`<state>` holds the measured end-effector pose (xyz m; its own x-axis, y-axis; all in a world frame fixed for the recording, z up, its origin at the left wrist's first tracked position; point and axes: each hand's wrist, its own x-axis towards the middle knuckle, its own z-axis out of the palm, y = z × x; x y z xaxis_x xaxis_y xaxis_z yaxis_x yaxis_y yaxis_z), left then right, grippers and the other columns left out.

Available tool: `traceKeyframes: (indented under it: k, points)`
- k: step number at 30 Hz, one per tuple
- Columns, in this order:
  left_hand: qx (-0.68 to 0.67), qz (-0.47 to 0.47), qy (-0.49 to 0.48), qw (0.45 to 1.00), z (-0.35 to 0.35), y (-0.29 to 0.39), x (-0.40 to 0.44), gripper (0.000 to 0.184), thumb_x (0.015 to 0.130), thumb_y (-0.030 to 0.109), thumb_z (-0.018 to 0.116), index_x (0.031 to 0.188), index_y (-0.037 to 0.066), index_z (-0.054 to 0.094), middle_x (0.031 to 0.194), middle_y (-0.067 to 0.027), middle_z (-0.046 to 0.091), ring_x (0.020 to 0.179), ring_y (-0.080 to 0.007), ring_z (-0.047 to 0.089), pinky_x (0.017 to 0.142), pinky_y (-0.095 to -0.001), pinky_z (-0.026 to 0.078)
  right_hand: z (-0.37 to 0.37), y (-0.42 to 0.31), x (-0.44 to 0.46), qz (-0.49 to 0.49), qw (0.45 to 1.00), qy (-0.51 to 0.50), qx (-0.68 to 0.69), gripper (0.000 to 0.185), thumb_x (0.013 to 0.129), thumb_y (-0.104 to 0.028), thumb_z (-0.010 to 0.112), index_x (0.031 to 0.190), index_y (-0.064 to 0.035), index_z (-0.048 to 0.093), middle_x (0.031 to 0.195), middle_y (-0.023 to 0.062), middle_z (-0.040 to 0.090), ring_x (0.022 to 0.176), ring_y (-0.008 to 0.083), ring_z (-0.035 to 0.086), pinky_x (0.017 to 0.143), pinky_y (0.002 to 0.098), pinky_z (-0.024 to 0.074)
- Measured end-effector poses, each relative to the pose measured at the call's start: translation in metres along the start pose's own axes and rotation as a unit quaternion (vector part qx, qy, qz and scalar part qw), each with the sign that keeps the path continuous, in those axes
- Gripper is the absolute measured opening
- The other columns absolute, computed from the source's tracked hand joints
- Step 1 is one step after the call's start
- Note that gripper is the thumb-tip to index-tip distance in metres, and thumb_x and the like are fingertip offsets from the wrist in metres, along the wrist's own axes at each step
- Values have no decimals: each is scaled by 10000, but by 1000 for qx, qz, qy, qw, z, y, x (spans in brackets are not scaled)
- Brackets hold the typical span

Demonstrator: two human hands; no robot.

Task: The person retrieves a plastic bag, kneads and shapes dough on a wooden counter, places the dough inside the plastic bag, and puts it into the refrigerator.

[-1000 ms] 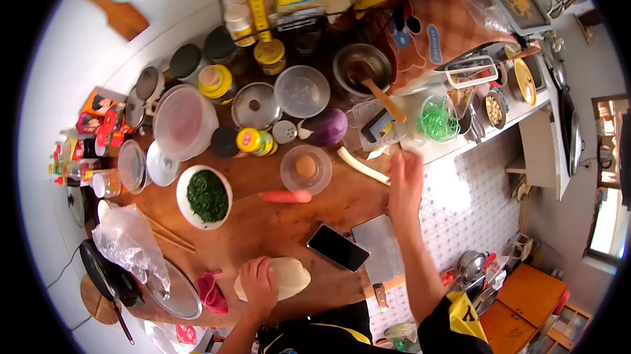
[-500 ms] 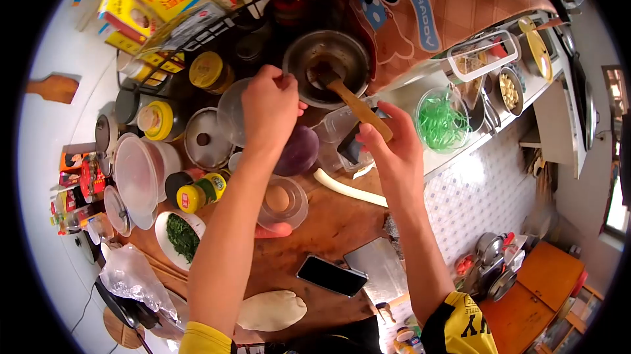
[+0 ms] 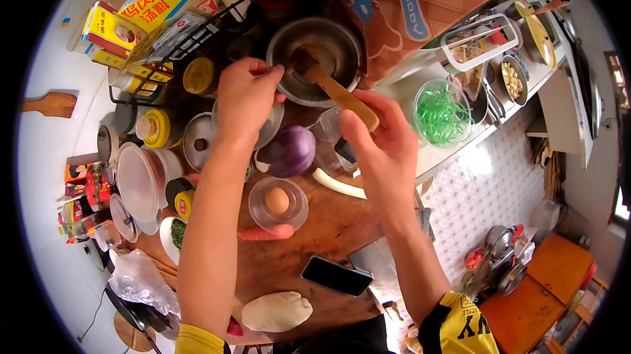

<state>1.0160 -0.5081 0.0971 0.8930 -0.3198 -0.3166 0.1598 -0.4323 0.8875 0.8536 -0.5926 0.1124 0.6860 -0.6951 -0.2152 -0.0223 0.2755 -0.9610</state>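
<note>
"What's furthest left on the table?"

"Around there, a clear plastic bag [image 3: 139, 283], then a white bowl [image 3: 168, 239] of chopped greens, partly behind the left forearm."

"And the left hand?"

"The left hand [image 3: 246, 94] comes next, fingers bent, tips at the left rim of the metal bowl [image 3: 340, 59]. I can't tell whether they grasp that rim or just rest against it. A clear round lid or dish [image 3: 271, 127] shows under the hand."

"Below that?"

"A plastic bowl [image 3: 299, 216] with an egg [image 3: 277, 200] in it, a carrot [image 3: 266, 232] against its near side, and a purple eggplant [image 3: 292, 151] a little above and to the right, between the two arms."

"Where's the wooden-handled tool [image 3: 340, 99]?"

"Slanting out of the metal bowl, over its near right rim. Its dark head lies inside, too shadowed to identify."

"Who has it?"

"The right hand [image 3: 389, 136]. The handle's outer end sits between thumb and fingers, pinched from both sides; the head is well away from that grip."

"Further right?"

"A clear bowl [image 3: 465, 132] of green strips, just beyond the right hand, on the white counter [image 3: 430, 166]."
</note>
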Motion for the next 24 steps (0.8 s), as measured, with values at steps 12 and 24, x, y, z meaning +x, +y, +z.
traceKeyframes:
  k: [12,24]
  points:
    - [-106,-80,20,991,-68,2,-71,126,880,120,627,923,2,635,770,-16,604,636,-81,541,569,-220,462,-17,-29,-12,31,992,-18,-119,289,980,-139,418,1172,0,583,933,83,647,578,135,532,562,280,448]
    - [-124,-141,36,982,-86,3,-159,113,895,56,575,964,-22,616,767,-28,623,614,-89,592,513,-223,498,29,14,121,-172,680,-249,-668,287,776,-28,507,995,-44,692,895,213,669,870,381,643,808,435,512]
